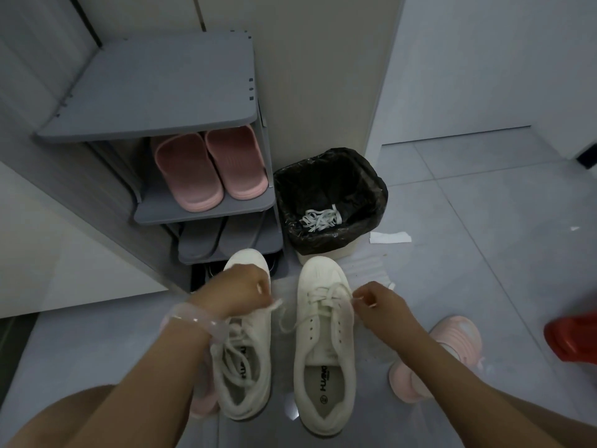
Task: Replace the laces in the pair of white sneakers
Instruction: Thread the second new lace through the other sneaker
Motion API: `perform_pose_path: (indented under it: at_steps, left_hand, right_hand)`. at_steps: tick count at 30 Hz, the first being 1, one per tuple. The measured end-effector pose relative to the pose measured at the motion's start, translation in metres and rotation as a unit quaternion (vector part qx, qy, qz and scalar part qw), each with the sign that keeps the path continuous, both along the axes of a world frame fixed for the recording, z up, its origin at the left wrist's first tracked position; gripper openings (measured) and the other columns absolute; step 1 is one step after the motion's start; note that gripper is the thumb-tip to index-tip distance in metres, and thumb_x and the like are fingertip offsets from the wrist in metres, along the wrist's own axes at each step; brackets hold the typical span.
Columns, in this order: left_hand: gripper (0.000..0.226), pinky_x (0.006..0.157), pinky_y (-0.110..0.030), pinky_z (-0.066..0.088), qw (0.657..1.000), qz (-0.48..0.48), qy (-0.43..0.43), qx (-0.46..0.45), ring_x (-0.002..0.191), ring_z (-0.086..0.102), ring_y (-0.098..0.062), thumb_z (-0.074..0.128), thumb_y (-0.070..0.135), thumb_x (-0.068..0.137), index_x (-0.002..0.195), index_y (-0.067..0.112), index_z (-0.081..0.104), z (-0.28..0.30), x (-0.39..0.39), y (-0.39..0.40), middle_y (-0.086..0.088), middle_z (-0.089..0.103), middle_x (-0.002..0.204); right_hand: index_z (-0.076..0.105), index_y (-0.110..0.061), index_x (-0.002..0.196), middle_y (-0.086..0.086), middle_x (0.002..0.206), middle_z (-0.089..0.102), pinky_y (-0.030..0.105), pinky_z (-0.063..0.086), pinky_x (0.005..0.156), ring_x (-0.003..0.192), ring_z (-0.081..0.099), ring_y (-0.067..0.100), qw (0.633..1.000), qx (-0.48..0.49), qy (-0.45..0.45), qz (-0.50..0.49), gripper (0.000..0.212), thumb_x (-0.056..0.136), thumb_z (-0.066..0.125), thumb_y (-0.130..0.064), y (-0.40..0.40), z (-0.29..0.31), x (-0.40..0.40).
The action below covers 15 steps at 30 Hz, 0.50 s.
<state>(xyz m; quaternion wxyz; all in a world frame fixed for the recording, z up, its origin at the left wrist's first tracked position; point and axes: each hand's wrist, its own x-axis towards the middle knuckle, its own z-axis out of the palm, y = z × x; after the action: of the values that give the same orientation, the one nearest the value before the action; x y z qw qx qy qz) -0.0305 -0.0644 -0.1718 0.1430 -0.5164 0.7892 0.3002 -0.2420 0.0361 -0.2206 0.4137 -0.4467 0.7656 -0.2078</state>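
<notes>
Two white sneakers stand side by side on the floor, toes pointing away from me. The left sneaker [245, 367] has a lace threaded up to its top eyelets, ends lying loose over the opening. The right sneaker [324, 344] has a white lace [323, 300] through only its front eyelets. My left hand [240, 291] pinches one end of that lace, pulled out to the left. My right hand [379, 302] pinches the other end at the shoe's right side. Old white laces [319, 219] lie in the bin.
A bin lined with a black bag [329, 179] stands just beyond the sneakers. A grey shoe rack [206, 208] with pink slippers [210, 169] is at the left. Paper scraps [389, 237] lie on the tiles. A pink shoe [436, 354] and a red object [571, 337] are at the right.
</notes>
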Motion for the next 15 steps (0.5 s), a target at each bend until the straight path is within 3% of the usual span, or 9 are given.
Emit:
perform_pose_path:
  at_steps: [2,5,8,11,15]
  left_hand:
    - [0.018,0.078,-0.024,0.043,0.999,0.022,0.036,0.0,0.098,0.057,-0.015,0.057,0.034,0.088,0.097,0.019,0.064,-0.012,-0.013,0.01,0.003,0.062,0.103]
    - [0.019,0.082,-0.032,0.046,0.995,-0.007,0.087,-0.049,0.096,0.056,-0.015,0.052,0.036,0.089,0.099,0.022,0.06,-0.022,-0.038,0.028,0.003,0.061,0.105]
    - [0.023,0.079,-0.033,0.04,0.994,-0.065,0.056,-0.065,0.1,0.054,-0.021,0.047,0.035,0.09,0.108,0.022,0.051,-0.031,-0.051,0.044,0.0,0.053,0.111]
    - [0.029,0.077,-0.033,0.041,0.99,-0.086,0.048,-0.105,0.102,0.055,-0.025,0.042,0.034,0.093,0.118,0.021,0.047,-0.036,-0.053,0.053,-0.003,0.049,0.117]
    - [0.031,0.08,-0.031,0.04,0.991,-0.06,0.066,-0.098,0.107,0.054,-0.023,0.042,0.037,0.093,0.12,0.023,0.051,-0.041,-0.053,0.054,-0.002,0.049,0.118]
  right_hand:
    - [0.062,-0.008,0.089,0.006,0.084,0.065,0.032,0.054,0.078,0.076,0.059,0.017,1.0,0.007,0.007,-0.002,0.022,0.092,0.053,-0.027,-0.001,-0.001,0.003]
    - [0.056,-0.014,0.078,0.001,0.077,0.06,0.028,0.049,0.07,0.072,0.057,0.016,0.999,0.025,0.036,0.029,0.014,0.089,0.056,-0.024,-0.003,-0.001,0.018]
    - [0.052,-0.019,0.071,-0.004,0.071,0.054,0.024,0.045,0.064,0.07,0.053,0.014,0.997,0.019,0.06,0.034,0.017,0.087,0.053,-0.014,-0.005,-0.005,0.025]
    - [0.065,-0.006,0.08,0.004,0.071,0.057,0.029,0.048,0.064,0.065,0.052,0.015,0.99,0.034,-0.105,-0.088,0.012,0.086,0.055,-0.007,-0.008,-0.002,0.023]
    - [0.05,-0.012,0.061,0.001,0.054,0.039,0.02,0.032,0.048,0.049,0.034,0.01,0.875,0.117,-0.407,-0.235,0.027,0.087,0.052,-0.008,-0.013,0.011,0.018]
